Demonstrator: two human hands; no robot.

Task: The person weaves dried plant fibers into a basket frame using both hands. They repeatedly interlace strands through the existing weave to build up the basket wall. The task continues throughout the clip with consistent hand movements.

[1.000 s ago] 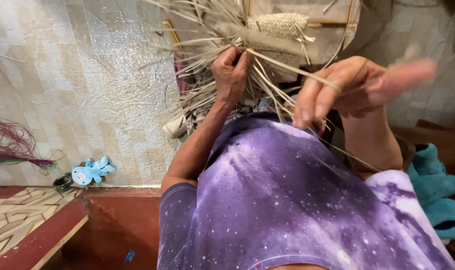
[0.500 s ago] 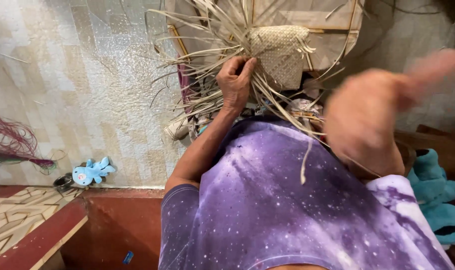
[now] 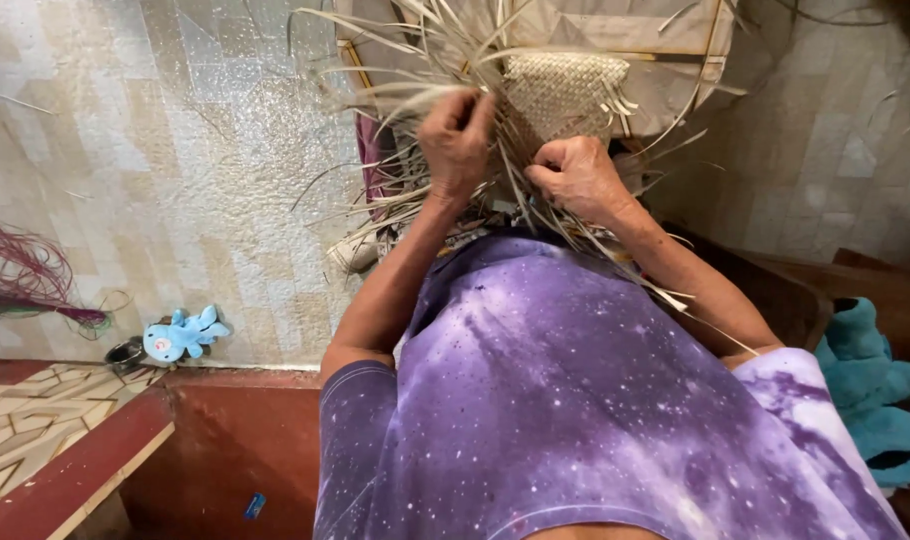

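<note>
- Purple, white-speckled cloth of the person's shirt [image 3: 575, 400] fills the near part of the view; both bare forearms reach away from it.
- To the right of the shirt lies a teal plush toy [image 3: 870, 390] on a dark brown ledge.
- Near the lower left, a red-brown step [image 3: 75, 470] runs beside a patterned tile floor, and a small blue scrap lies at the foot of the step's wall.
- Farther out on the left, a small blue soft toy [image 3: 180, 335] lies on the pale tiled floor [image 3: 125, 150], just beside a small dark bowl; a bundle of dark red fibres [image 3: 25, 285] lies at the left edge.
- The left hand [image 3: 457, 145] is curled into a fist, its fingers pressed together around a bunch of loose dry straw strips [image 3: 405, 90].
- The right hand [image 3: 580, 175] sits just beside it, fingers bent and pinching a few strips at the lower edge of the woven piece.
- The woven straw mat piece [image 3: 565, 90] is just beyond both hands, its loose ends fanning out to all sides.
- Farthest off, a flat tan board with a thin wooden frame [image 3: 615, 25] lies beneath the weaving.
</note>
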